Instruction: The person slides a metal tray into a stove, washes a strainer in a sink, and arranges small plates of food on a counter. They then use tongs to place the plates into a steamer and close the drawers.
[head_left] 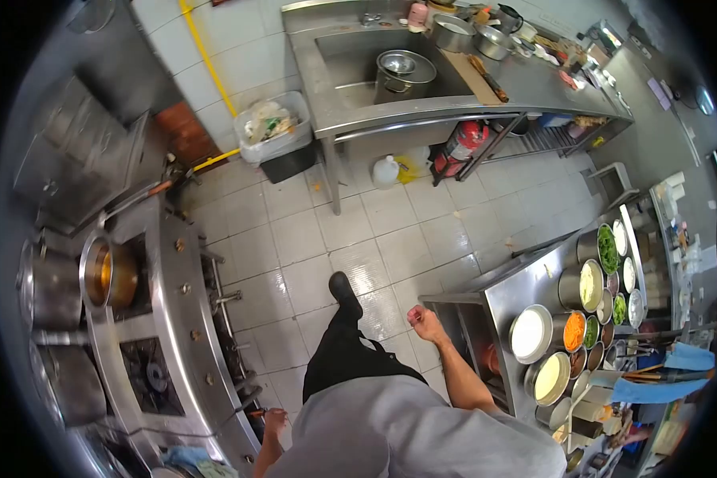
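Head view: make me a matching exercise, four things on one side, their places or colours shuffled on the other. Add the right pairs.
Column one
1. Left hand
2. Fire extinguisher
3. Right hand
4. Wall pipe

Column two
A. Yellow
B. Near the table that bears food containers
C. Red
D. Near the front of the stove

Right pairs
1-D; 2-C; 3-B; 4-A
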Demonstrator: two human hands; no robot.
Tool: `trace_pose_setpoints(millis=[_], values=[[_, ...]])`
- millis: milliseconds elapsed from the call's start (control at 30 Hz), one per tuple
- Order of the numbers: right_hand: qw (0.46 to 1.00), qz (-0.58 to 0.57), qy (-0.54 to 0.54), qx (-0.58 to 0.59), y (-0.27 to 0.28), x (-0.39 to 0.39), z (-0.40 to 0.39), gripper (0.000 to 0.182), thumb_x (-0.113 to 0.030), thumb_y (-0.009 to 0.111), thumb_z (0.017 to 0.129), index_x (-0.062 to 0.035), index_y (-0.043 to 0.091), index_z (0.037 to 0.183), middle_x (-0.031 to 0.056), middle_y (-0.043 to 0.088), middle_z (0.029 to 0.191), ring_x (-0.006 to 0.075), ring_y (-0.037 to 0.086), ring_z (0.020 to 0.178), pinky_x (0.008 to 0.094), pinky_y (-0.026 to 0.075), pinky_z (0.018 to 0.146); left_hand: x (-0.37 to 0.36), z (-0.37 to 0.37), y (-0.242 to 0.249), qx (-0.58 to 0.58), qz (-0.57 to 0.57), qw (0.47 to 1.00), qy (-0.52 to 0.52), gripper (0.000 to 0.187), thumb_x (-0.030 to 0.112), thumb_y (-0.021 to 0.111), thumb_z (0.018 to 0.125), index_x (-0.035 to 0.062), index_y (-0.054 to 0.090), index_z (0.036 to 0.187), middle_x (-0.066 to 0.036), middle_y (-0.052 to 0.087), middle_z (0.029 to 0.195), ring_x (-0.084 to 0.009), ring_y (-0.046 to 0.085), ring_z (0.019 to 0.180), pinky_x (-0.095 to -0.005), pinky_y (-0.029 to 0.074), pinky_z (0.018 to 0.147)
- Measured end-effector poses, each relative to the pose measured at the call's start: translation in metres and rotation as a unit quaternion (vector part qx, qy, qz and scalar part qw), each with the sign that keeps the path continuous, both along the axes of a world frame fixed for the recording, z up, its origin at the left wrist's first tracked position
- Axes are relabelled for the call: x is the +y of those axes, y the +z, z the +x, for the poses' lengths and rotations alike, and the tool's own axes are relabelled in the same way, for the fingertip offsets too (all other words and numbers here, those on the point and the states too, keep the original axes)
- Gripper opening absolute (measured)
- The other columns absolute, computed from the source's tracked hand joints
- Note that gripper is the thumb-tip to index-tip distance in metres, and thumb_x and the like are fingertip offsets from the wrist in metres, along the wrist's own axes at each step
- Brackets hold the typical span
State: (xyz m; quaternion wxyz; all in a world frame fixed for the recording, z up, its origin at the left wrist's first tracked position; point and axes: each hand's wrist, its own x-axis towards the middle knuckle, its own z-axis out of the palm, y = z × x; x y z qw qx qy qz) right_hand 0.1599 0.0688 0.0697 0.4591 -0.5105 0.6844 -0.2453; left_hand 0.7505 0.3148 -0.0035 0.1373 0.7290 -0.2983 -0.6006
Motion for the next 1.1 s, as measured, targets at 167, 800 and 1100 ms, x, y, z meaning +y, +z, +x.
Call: trace_pose_setpoints(millis=[167, 800, 1100], values=[[0.998, 0.002, -0.054, 0.035, 0.001, -0.057, -0.076, 0.012, -0.008, 0.061, 0.080, -0.0019, 0.063, 0.090, 0.0147, 0.067, 0.074, 0.0232, 0.065, 0.069, 0.0356, 0.051, 0.067, -0.208, -0.036, 0.000, -0.051, 0.076, 0.994, 0.053, 0.014, 0.011, 0.053, 0.088, 0.0049, 0.063, 0.095, -0.009, 0.064, 0.072, -0.0208, 0.061, 0.057, -0.0369, 0.047, 0.047], [0.831, -0.218, 0.205, 0.468, 0.197, -0.465, -0.354, 0.038, -0.008, 0.061, 0.081, -0.0045, 0.057, 0.119, 0.0109, 0.057, 0.127, 0.0320, 0.050, 0.119, 0.0428, 0.041, 0.100, -0.712, -0.271, 0.126, -0.136, -0.383, 0.906, -0.116, 0.022, 0.002, 0.059, 0.087, -0.0010, 0.060, 0.108, -0.011, 0.064, 0.100, -0.0182, 0.062, 0.084, -0.0289, 0.051, 0.071], [0.628, -0.173, 0.648, 0.394, 0.214, -0.654, -0.383, 0.072, -0.033, 0.059, 0.088, -0.0104, 0.030, 0.150, 0.0059, 0.027, 0.157, 0.0235, 0.023, 0.145, 0.0468, 0.014, 0.120, -0.477, -0.301, 0.070, -0.305, -0.180, 0.932, 0.082, 0.021, 0.003, 0.057, 0.085, -0.0015, 0.062, 0.105, -0.017, 0.063, 0.101, -0.0248, 0.064, 0.078, -0.0335, 0.052, 0.070]])
